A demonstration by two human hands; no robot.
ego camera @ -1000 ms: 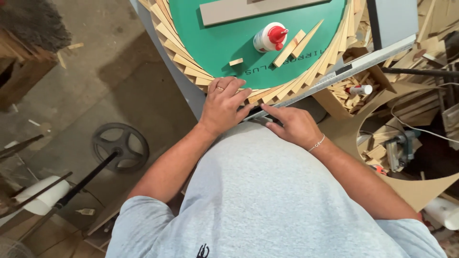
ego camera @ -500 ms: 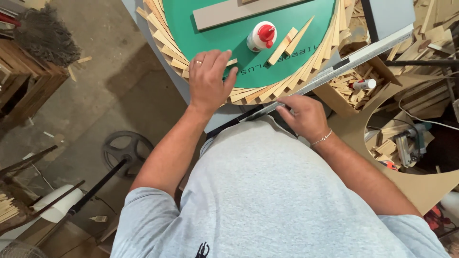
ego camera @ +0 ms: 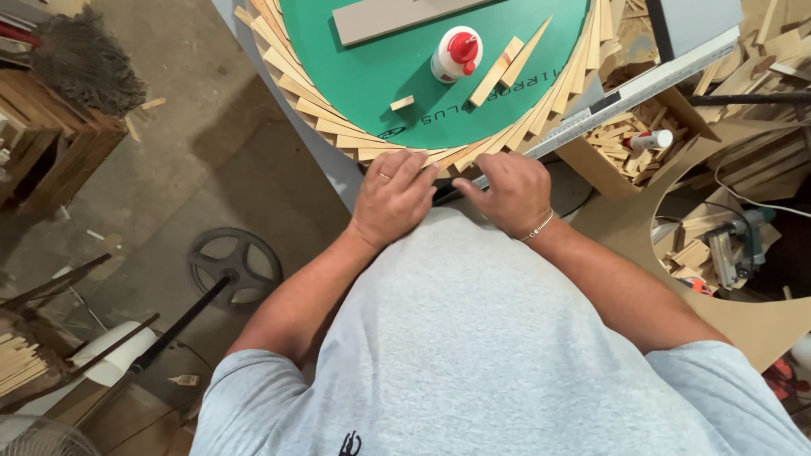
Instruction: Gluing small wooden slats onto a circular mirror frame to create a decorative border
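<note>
A round green board point(ego camera: 422, 76) lies on the table, ringed by a fan of thin wooden slats point(ego camera: 338, 135). My left hand point(ego camera: 395, 196) rests flat at the near edge, fingers spread over the slat ends. My right hand point(ego camera: 507, 192) lies beside it, fingers curled down onto the slats and a long metal ruler point(ego camera: 625, 97) that runs up to the right. On the green board stand a white glue bottle with a red cap point(ego camera: 456, 52), two loose slats point(ego camera: 507, 63) and a small wood block point(ego camera: 402, 103). Whether either hand grips anything is hidden.
A grey board point(ego camera: 397, 17) lies at the far side of the green disc. A cardboard box of wood offcuts point(ego camera: 629, 139) with another glue bottle point(ego camera: 649, 140) stands right. A curved cut-out panel point(ego camera: 676, 211), a black wheel point(ego camera: 234, 264) and crates point(ego camera: 51, 143) surround me.
My left hand came back from the green board to the near edge of the slat ring. My right hand shifted left along the ruler, closer to the left hand.
</note>
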